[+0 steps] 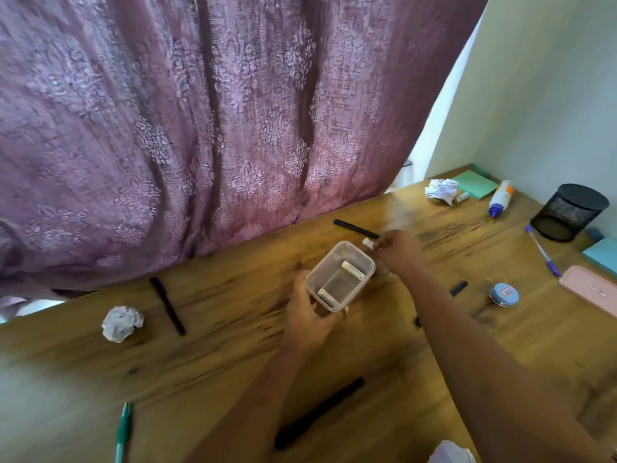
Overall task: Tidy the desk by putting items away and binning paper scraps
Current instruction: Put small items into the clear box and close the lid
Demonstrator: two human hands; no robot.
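Observation:
My left hand [310, 320] grips a small clear plastic container [365, 267] by its near corner, in the middle of the wooden desk [233, 345]. Two short white sticks [352, 270] lie inside the container. My right hand [399, 248] pinches another small white stick [367, 242] just past the container's far right rim. One crumpled paper ball [122, 323] lies at the left, another [442, 191] at the far right. A third white scrap [450, 452] shows at the bottom edge.
Black pens lie at the far middle [355, 228], left [167, 305] and near side [319, 412]. A green pen [123, 429] sits bottom left. At the right stand a black mesh cup [567, 212], glue bottle [500, 198], green notepad [475, 184], blue pen [542, 250], round tin [504, 294] and pink case [589, 290]. A purple curtain [200, 111] hangs behind.

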